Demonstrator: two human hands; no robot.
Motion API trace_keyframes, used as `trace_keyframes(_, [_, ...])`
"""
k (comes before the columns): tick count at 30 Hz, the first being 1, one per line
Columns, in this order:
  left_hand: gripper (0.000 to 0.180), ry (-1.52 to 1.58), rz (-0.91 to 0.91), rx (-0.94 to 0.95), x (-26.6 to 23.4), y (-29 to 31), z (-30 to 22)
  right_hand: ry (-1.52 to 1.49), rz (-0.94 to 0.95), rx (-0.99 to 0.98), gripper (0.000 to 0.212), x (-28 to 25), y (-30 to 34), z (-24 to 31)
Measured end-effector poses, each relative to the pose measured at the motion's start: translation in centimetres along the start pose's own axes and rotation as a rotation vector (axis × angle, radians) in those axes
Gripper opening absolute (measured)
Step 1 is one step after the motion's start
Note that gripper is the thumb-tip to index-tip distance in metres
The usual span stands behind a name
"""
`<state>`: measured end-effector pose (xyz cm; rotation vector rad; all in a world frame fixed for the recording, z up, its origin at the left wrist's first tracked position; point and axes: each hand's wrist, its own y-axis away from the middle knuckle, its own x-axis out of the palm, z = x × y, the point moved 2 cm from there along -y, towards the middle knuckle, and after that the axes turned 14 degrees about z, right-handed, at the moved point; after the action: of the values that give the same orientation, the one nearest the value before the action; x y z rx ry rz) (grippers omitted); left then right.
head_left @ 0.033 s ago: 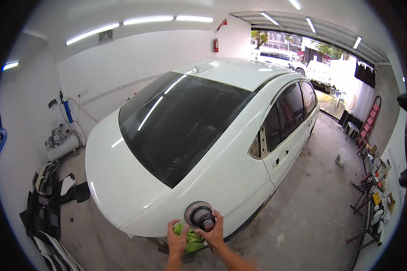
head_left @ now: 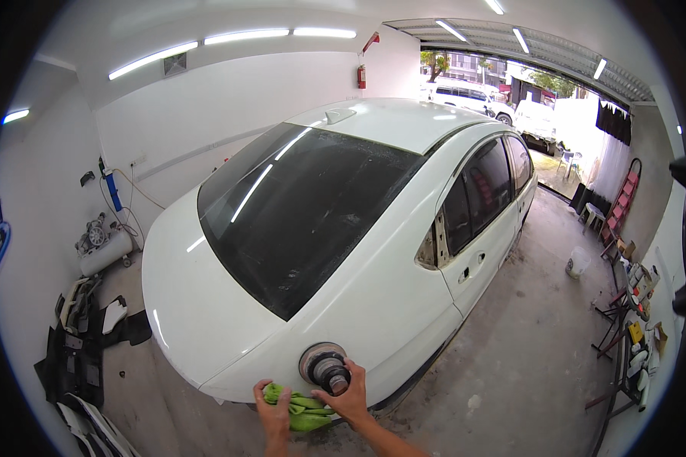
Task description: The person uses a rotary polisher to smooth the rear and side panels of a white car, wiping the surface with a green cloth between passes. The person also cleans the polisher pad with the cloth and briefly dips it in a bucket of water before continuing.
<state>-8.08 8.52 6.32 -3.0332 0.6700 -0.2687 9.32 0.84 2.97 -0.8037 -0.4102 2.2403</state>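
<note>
Down at the rear corner of a white car (head_left: pixel 392 324), seen from the head cam (only view here), both hands are busy. The right hand (head_left: pixel 352 400) has its fingers curled round the stubby end of a round black tool (head_left: pixel 329 369), looks like a sander or polisher to me but can't swear to it. Its wide disc sits against the rear side panel, below the dark rear window (head_left: pixel 312 206). The left hand (head_left: pixel 273 411) has its fingers closed on a bunched green cloth (head_left: pixel 309 421) right beside the tool, and I can't tell if the right thumb is touching cloth too.

What'd bug me: that loose cloth is super close to the disc. If the thing spins, a stray fold could get snagged and yank the left hand in. Also, the grip looks all at one end, so a tilt could dig the disc's edge into the paint. And if that grip slips, it drops onto the concrete floor (head_left: pixel 503 358). Off to the left there's an air compressor (head_left: pixel 107 254) and a pile of dark body parts (head_left: pixel 75 356), well apart from the hands.
</note>
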Motion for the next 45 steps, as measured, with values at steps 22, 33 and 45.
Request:
trace_keyframes(22, [0.075, -1.459, 0.068, 0.659, 35.2, -20.3, 5.1, 0.034, -0.210, 0.177, 0.073, -15.1, -7.1, -17.2])
trace_keyframes(33, [0.069, -1.348, 0.491, 0.658, 50.2, -20.5, 15.1, 0.276, -0.762, 0.618, 0.074, -38.1, 4.3, -30.1])
trace_keyframes(45, [0.072, -1.643, -0.362, 0.171, 7.4, -7.8, 5.2, 0.497, -0.833, 0.691, 0.088, -48.2, 21.8, -37.5])
